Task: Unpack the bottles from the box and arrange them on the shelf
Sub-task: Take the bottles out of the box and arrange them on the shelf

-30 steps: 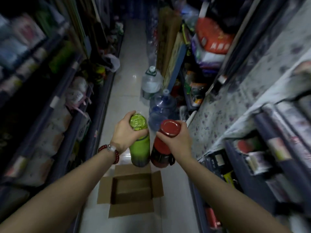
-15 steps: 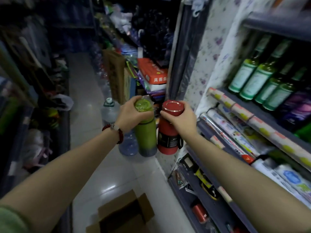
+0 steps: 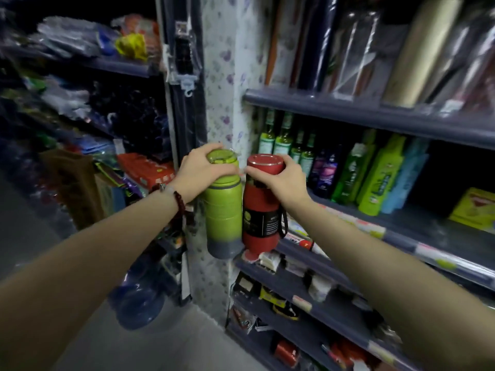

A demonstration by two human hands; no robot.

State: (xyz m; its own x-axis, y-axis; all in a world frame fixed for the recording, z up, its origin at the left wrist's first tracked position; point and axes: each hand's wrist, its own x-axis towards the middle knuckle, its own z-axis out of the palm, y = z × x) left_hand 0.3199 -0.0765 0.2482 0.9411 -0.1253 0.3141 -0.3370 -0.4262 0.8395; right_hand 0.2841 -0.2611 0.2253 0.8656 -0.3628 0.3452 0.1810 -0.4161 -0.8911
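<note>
My left hand (image 3: 199,167) grips the lid end of a green bottle (image 3: 223,210) with a grey base. My right hand (image 3: 281,178) grips the top of a red bottle (image 3: 261,218) with a black label and a dark strap. Both bottles hang upright, side by side and touching, in front of the left end of the grey shelf (image 3: 417,223). That shelf holds several green and purple bottles (image 3: 292,145) and green packs (image 3: 380,178) further back. The box is out of view.
A floral-papered post (image 3: 222,84) stands just behind the bottles. Another shelf (image 3: 375,113) runs above with rolled goods, and lower shelves (image 3: 308,285) carry small packets. A blue water jug (image 3: 139,303) stands on the floor at the left, beside cardboard (image 3: 72,188) and more shelving.
The view has swung up and right from the floor box to the shelf. Both hands have carried the bottles up to the shelf's level, and the box has dropped out of view.
</note>
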